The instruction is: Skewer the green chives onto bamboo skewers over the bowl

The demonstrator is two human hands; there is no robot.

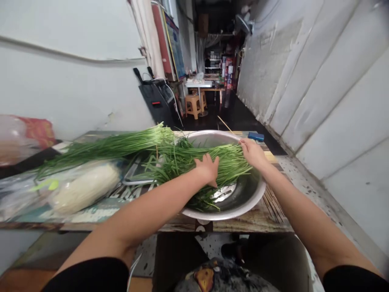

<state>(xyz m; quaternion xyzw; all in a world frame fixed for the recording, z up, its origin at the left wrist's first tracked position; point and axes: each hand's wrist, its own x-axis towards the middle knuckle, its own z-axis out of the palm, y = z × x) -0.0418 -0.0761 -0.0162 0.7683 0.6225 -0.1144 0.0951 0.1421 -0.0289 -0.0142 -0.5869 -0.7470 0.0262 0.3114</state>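
A wide metal basin [240, 211] stands on the table in front of me, with a loose bunch of garlic chives [229, 162] lying across it. Their pale cut ends point right and the green leaves hang toward the left rim. My left hand [208, 169] rests on top of the bunch, fingers spread apart. At the basin's far right edge, my right hand [254, 154] has its fingers closed at the rim beside the cut ends; its fingertips are partly hidden. A second, longer bundle of chives [121, 144] lies on the table to the left.
Left of the basin are a metal tray [138, 172] and a plastic-wrapped pale bundle [86, 186]. A blue box [255, 136] sits beyond my right hand, and thin sticks [273, 205] lie right of the basin. Farther off stand an orange stool [193, 105] and a small table [199, 84].
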